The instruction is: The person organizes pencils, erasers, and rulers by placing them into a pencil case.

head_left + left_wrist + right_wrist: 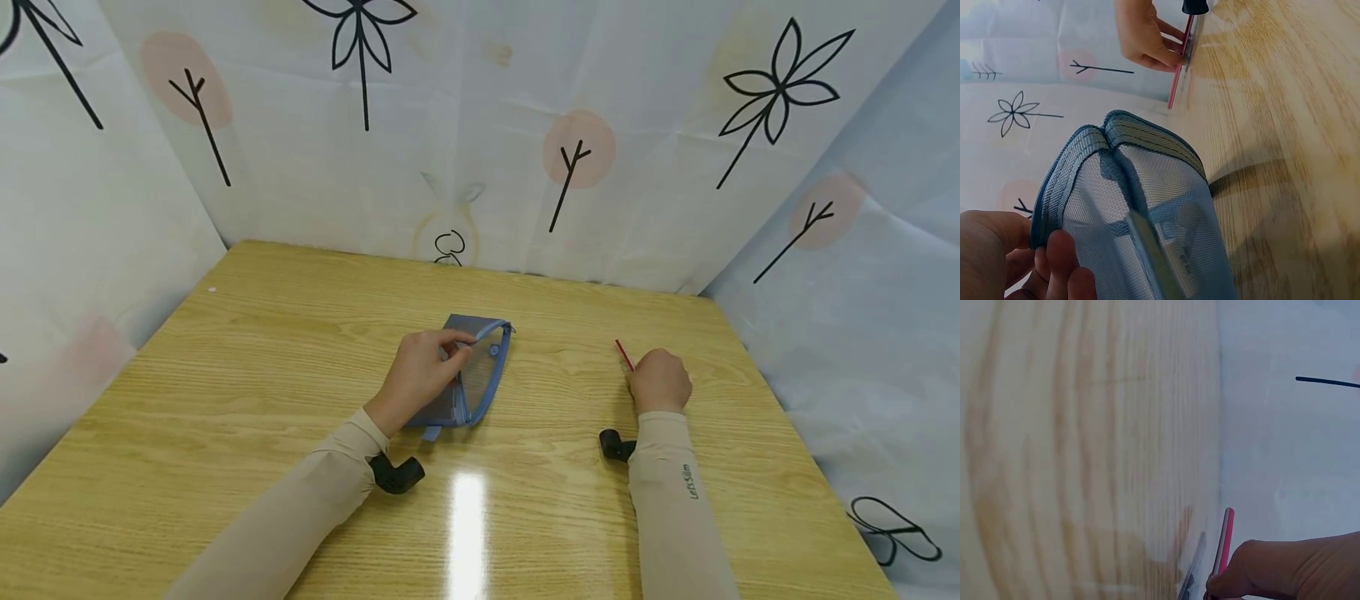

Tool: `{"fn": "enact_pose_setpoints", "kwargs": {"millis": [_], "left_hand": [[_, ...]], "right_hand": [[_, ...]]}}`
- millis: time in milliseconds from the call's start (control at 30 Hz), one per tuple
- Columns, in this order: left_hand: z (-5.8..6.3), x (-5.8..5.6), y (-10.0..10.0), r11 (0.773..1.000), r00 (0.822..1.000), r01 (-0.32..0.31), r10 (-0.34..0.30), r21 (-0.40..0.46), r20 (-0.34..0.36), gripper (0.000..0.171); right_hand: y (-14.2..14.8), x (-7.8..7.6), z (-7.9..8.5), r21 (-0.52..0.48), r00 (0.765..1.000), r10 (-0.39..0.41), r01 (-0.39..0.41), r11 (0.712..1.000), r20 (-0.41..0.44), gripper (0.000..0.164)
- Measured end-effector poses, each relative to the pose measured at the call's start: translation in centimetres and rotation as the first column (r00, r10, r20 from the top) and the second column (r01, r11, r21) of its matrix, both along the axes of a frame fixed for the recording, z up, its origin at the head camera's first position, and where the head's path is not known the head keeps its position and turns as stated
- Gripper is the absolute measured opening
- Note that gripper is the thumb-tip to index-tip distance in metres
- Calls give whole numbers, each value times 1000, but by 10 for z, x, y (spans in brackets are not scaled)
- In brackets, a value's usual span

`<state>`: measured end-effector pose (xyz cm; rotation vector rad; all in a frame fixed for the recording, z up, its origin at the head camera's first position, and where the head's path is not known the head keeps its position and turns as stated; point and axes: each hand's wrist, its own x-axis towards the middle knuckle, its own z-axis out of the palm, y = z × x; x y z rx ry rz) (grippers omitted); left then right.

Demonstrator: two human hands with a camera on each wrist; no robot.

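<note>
A blue mesh zip pouch [437, 410] lies on the table in front of me, its zipped mouth gaping toward the right. My left hand [422, 372] pinches the pouch's upper edge between thumb and fingers. In the left wrist view, the zipper-taped rim [1085, 140] curves up beside the thumb, and the mesh sides stand apart. Off to the right, my right hand [660, 382] grips a thin, straight red strip [624, 355] close over the table. The right wrist view shows the strip [1225, 534] rising past the thumb; its lower part is hidden by the hand.
The wooden table [300, 333] meets a white cloth backdrop [480, 100] with plant drawings at the back and sides. A black wrist device [397, 475] juts from the left sleeve, another [617, 446] from the right. A small white speck [212, 289] lies at back left.
</note>
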<state>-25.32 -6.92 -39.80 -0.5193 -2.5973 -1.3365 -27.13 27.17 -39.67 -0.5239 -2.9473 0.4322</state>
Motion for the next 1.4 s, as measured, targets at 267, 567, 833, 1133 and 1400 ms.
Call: {"fn": "enact_pose_setpoints", "kwargs": {"millis": [267, 567, 833, 1133, 1400], "left_hand": [[0, 0, 0, 1000, 1000, 3, -3, 9, -14, 21], [0, 1, -1, 1000, 1000, 0, 0, 11, -4, 21], [1, 1, -1, 1000, 1000, -8, 8, 12, 2, 20], [0, 0, -1, 1000, 1000, -11, 11, 0, 0, 20], [2, 1, -1, 1000, 1000, -18, 18, 4, 12, 20]], "right_hand": [[-2, 2, 2, -67, 997, 27, -32, 997, -74, 19], [-5, 2, 6, -336, 996, 94, -91, 938, -8, 30], [-6, 0, 10, -496, 984, 169, -117, 860, 61, 40], [-5, -4, 9, -691, 971, 232, -130, 711, 55, 48], [-9, -11, 7, -872, 954, 295, -98, 480, 56, 50]]}}
